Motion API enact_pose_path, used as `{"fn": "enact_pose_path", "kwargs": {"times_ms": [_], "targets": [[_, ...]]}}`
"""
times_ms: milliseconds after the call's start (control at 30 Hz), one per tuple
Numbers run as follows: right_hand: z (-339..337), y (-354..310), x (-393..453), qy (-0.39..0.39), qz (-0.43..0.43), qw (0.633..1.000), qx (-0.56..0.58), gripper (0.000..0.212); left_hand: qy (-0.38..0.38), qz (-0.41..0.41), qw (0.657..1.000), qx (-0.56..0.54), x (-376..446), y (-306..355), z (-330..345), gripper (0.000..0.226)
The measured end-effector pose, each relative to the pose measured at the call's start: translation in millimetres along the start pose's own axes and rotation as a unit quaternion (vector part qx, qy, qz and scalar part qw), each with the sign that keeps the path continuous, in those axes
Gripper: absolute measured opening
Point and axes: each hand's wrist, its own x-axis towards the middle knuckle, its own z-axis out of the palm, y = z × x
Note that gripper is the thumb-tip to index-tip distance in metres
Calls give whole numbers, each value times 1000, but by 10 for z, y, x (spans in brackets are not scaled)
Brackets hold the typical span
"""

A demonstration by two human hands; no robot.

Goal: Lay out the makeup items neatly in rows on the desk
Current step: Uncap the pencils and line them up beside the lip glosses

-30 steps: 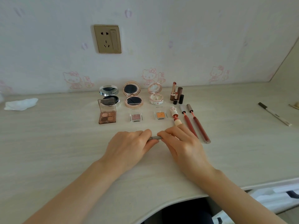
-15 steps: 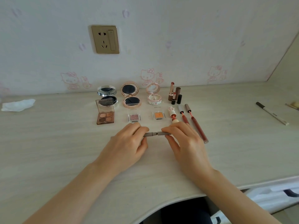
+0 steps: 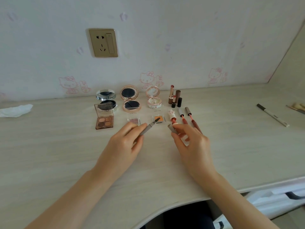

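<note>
Fingers of the left hand [image 3: 123,147], at the centre of the frame, pinch the grey handle of a brow wand [image 3: 149,127], its small bristled tip pointing up and to the right, raised over the pale wooden desk [image 3: 49,154]. Just right of centre, the right hand [image 3: 192,142] pinches the wand's grey cap [image 3: 171,129] between thumb and forefinger, with the other fingers loosely spread; the two pieces are apart. Beyond the hands lies a row of items: an open four-colour eyeshadow palette [image 3: 104,120] at centre left, then a small pink shadow pan [image 3: 134,120], an orange shadow pan [image 3: 158,119] behind the wand's tip, a little figurine-topped tube [image 3: 172,116], and two slim lip pencils [image 3: 187,117] partly hidden by the right fingers. Farther back, nearer the wall, stands a second row: a silver compact [image 3: 106,100], a rose-gold compact [image 3: 130,100] and a floral compact [image 3: 153,99], all open, then a cluster of upright lipsticks [image 3: 175,97]. At far left lies a crumpled white tissue [image 3: 15,110]; at far right, a white pen [image 3: 272,115]. On the wall, upper left of centre, is a gold power socket [image 3: 103,42].
</note>
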Motion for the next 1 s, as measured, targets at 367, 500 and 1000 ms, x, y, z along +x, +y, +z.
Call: {"fn": "enact_pose_path", "kwargs": {"times_ms": [367, 500, 1000], "targets": [[-323, 118, 109, 5, 124, 983, 132, 18, 1, -85, 990, -115, 126, 376, 115, 30], [-518, 253, 129, 11, 98, 988, 118, 28, -9, -32, 993, -117, 252, 596, 311, 22], [-1041, 1107, 556, -56, 77, 990, -107, 30, -150, -62, 987, -2, 961, 1134, 1328, 34]]}}
